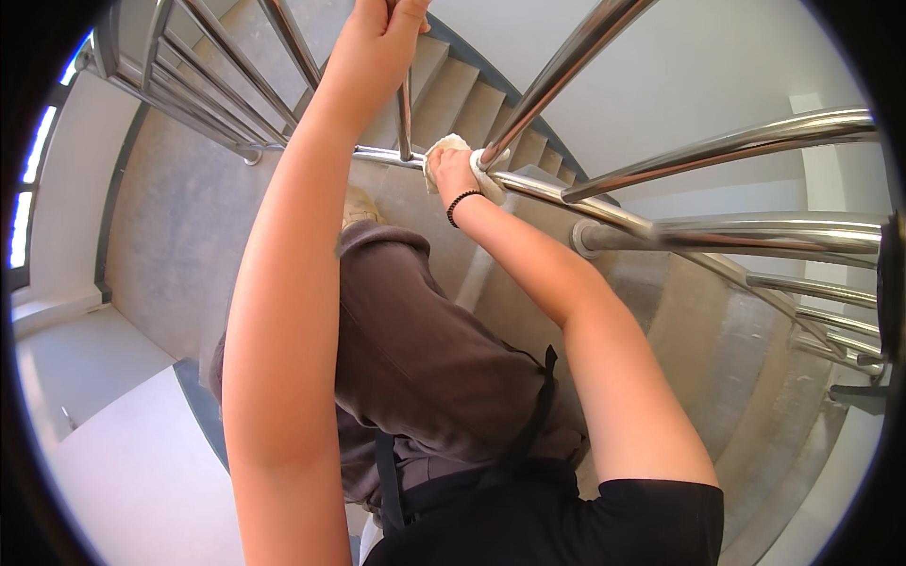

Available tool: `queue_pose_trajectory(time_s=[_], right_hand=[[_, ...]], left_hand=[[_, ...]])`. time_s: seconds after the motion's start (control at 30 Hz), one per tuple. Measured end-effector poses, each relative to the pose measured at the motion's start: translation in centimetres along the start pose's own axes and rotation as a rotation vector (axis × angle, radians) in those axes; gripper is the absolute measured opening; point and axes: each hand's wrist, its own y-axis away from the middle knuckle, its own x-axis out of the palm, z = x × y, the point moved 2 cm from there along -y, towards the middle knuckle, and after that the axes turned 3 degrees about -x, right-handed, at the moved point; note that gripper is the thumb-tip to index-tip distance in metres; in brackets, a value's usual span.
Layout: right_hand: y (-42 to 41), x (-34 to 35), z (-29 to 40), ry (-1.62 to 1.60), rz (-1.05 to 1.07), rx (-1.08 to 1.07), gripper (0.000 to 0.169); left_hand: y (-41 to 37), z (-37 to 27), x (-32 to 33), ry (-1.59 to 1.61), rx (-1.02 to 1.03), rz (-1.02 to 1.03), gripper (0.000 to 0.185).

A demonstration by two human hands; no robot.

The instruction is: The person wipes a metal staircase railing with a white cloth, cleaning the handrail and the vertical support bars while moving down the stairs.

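In my right hand (pixel 453 173) is a white cloth (pixel 487 173), pressed on the lower stainless steel rail (pixel 545 189). Part of the cloth wraps the foot of a thick steel post (pixel 559 67); the rest bunches beyond my fingers. My left hand (pixel 389 25) is raised at the top edge of the view, its fingers curled at a thin steel baluster (pixel 405 117). The top of that hand is cut off, and the hand hides the upper baluster. My left forearm covers part of the lower rail.
Concrete stairs (pixel 453 85) descend beyond the railing, beside a pale wall (pixel 672 64). More steps (pixel 708 339) lie at the right, with steel rails (pixel 771 230) jutting close. A landing (pixel 170 212) and further railing bars (pixel 212 92) are at the left. My bent leg (pixel 425 325) is below me.
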Motion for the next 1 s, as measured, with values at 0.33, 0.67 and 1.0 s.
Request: queue_pose_trajectory(time_s=[0.33,0.67,1.0], right_hand=[[-2.2,0.7,0.1,-0.474,-0.181,0.165,0.023],[-5.1,-2.7,-0.7,-0.829,0.297,0.148,0.024],[-4.5,-0.8,0.6,-0.690,-0.058,0.178,0.025]], left_hand=[[0.2,0.6,-0.3,0.018,0.195,-0.012,0.018],[0.0,1.3,-0.5,0.124,0.227,0.000,0.020],[-0.3,0.9,-0.4,0.009,0.091,0.028,0.021]])
